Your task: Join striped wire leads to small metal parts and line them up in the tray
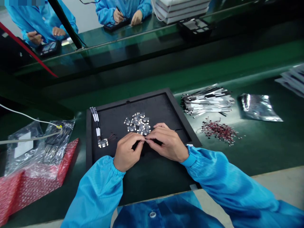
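My left hand (127,150) and my right hand (167,142) meet over a black tray (142,177), fingertips pinched together on a tiny part I cannot make out. Just beyond the fingertips lies a pile of small circuit boards (138,123). At the tray's left side sits one small board with a white strip and thin wires attached (101,136). Both arms wear blue sleeves.
Right of the tray lie a bundle of metal strips (207,101), a heap of small red wired parts (219,130) and a silver foil bag (258,107). Left are clear bags (38,142) on red bubble wrap (28,183). Other people in blue work across the belt.
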`<state>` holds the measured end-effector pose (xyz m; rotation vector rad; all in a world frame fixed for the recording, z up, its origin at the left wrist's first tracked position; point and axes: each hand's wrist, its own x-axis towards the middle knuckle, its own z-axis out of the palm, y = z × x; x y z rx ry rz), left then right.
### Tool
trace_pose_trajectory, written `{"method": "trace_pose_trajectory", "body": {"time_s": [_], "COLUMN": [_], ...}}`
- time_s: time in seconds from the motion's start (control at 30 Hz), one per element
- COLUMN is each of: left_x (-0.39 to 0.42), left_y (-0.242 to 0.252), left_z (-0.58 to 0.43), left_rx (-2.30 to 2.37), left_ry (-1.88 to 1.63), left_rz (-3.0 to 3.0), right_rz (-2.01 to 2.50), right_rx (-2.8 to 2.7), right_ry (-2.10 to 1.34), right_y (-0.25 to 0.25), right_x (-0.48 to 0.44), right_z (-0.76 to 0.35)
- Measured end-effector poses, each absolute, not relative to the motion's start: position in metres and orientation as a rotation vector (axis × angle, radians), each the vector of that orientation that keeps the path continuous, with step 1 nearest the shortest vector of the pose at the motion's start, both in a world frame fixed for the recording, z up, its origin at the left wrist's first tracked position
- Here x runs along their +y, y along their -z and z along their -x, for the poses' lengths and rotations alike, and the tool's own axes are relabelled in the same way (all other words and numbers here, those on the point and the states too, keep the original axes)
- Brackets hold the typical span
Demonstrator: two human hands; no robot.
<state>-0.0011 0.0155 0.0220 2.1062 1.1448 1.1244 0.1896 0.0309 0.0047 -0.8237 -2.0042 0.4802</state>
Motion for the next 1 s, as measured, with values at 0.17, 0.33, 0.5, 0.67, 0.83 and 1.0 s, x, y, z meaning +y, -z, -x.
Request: {"method": "trace_pose_trajectory", "body": {"time_s": [0.17,0.33,0.5,0.67,0.83,1.0], "left_x": [0.015,0.015,0.016,0.018,0.018,0.018], "left_y": [-0.021,-0.021,-0.021,-0.022,-0.024,-0.022], "left_z": [0.001,0.001,0.002,0.002,0.003,0.005], "left_rx": [1.145,1.186,1.167,1.061,1.014,1.179], "left_ry": [-1.101,-1.062,-1.042,-1.036,-1.015,-1.033], "left_rz": [-2.123,-2.154,-2.170,-2.182,-2.193,-2.180], "right_rz": [0.824,0.816,0.743,0.685,0.636,0.683], "right_rx": [-2.036,-2.073,-2.138,-2.272,-2.331,-2.305], "right_ry": [-0.487,-0.410,-0.346,-0.305,-0.258,-0.192], "right_y": [-0.004,-0.005,-0.007,-0.009,-0.010,-0.014], "right_x": [0.032,0.034,0.039,0.043,0.044,0.046], "right_z": [-0.192,-0.194,-0.195,-0.197,-0.199,-0.203]}}
